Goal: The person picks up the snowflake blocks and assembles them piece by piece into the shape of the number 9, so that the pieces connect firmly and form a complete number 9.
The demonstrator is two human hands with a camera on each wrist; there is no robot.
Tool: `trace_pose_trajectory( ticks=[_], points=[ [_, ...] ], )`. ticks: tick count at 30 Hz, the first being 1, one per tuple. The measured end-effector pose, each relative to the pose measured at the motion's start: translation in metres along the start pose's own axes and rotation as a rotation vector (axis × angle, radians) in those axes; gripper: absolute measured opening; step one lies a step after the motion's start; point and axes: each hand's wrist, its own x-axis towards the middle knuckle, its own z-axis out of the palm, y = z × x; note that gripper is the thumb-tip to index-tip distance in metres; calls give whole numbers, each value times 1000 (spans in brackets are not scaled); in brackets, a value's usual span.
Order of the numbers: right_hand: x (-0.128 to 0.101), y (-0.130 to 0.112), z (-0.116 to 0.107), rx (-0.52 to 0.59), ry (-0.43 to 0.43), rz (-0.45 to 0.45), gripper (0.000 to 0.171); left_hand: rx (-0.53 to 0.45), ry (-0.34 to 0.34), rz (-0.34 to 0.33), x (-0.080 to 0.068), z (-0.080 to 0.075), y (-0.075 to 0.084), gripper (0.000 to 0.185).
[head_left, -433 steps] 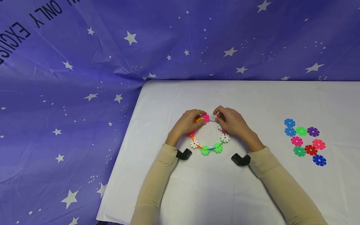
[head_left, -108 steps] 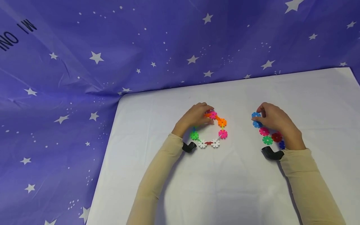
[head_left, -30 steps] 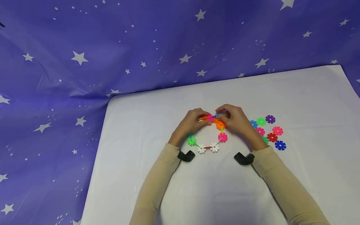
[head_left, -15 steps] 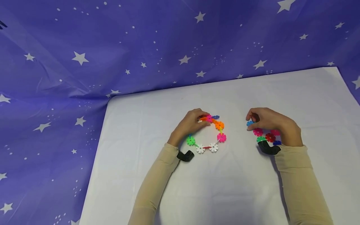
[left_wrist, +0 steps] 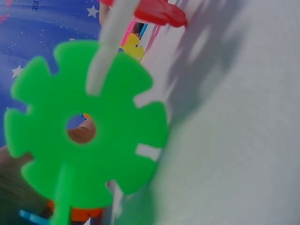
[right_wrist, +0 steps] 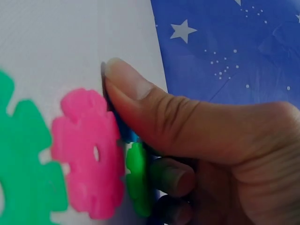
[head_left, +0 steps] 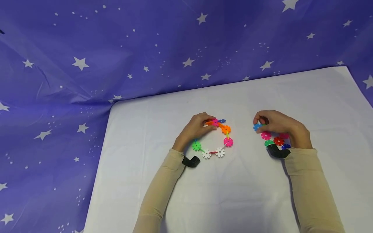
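On the cloth (head_left: 227, 197), the ring of discs (head_left: 228, 142) has its far-left side pinched by the left hand (head_left: 196, 127); a tug could unhook it. Right of the ring, the right hand (head_left: 278, 121) pinches a blue disc (head_left: 256, 127); fumbling might scatter the loose discs (head_left: 278, 141).

A big blue-purple cloth (head_left: 163, 42) fills the far side and the left side, and a bit of it shows past the far right corner too. It has white stars (head_left: 80, 63), big and small, and lots of tiny white dots (head_left: 134, 30). There are wrinkles (head_left: 75, 98) in it near the far left corner of the white table (head_left: 233, 194). That corner is round. The left wrist view shows small black letters (left_wrist: 35, 5) on the cloth. The light is soft, and grey shadows (left_wrist: 206, 51) lie on the table.
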Motion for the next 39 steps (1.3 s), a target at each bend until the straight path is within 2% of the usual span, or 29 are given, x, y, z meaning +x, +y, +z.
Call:
trace_pose_trajectory(
  ticks=[8, 13, 16, 18, 20, 24, 27, 33, 39],
  points=[
    [-1, 1, 1, 38, 34, -37, 24, 9, -20, 4, -2, -3, 2, 44],
    [5, -9, 7, -42, 204, -42, 13, 17, -38, -21, -5, -16, 6, 54],
    [11, -19, 15, -8, 270, -43, 14, 6, -38, -11, -3, -25, 7, 50],
    [16, -25, 22, 66, 255, -43, 16, -12, -45, 12, 2, -29, 9, 44],
    [21, -31, 30, 160, 200, -64, 19, -32, -60, 35, 8, -29, 10, 39],
    [29, -41, 43, 388, 67, -83, 28, -52, -111, 36, 16, -18, 10, 35],
    [32, -42, 48, 523, 54, -82, 33, -76, -120, 23, 19, -5, 10, 34],
    [36, -39, 52, 582, 113, -97, 35, -162, -37, 39, 19, 5, 5, 26],
    [40, -36, 58, 602, 62, -115, 34, -220, -9, 82, 16, 4, -4, 24]
  ],
)
